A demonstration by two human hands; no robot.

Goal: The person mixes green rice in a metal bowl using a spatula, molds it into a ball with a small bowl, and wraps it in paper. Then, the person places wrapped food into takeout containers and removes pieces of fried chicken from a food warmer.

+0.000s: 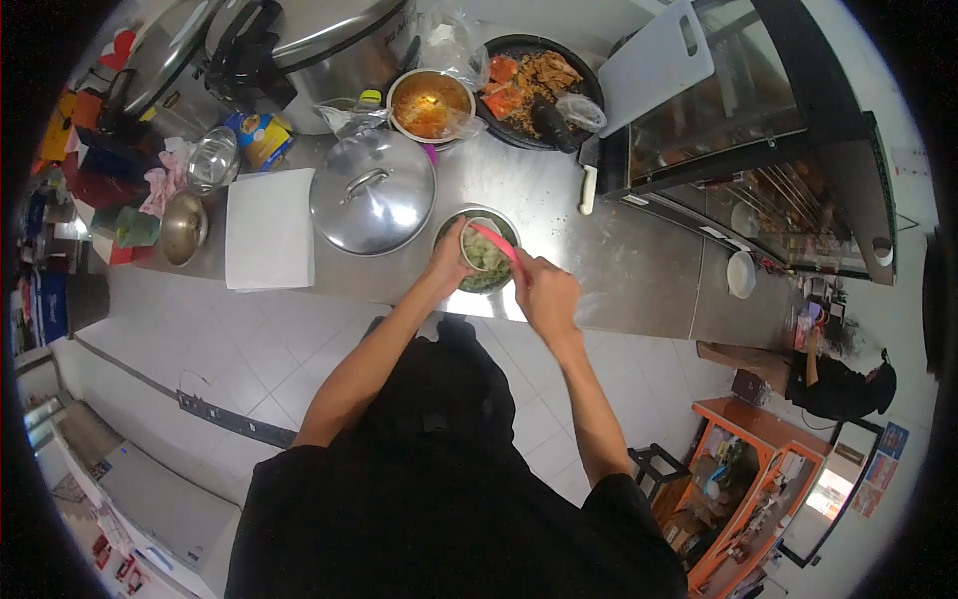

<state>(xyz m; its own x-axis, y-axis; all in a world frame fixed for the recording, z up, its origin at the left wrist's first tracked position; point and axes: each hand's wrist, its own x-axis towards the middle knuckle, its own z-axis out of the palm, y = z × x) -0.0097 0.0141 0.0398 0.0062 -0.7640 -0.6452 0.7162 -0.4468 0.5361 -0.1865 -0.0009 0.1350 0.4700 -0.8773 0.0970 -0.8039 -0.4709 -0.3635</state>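
While my left hand [452, 257] grips a small cup [481, 221] over the metal bowl [509, 218], presumably so spills land among the greens [487, 285], my right hand [549, 298] clasps a pink spoon [494, 238], its head at the cup.

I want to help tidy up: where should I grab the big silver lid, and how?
Probably by the handle, from straight above. It sticks up near the middle of the lid, which lies domed side up.

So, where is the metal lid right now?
In the head view, the metal lid is left of centre, just left of the bowl of greens and the left hand.
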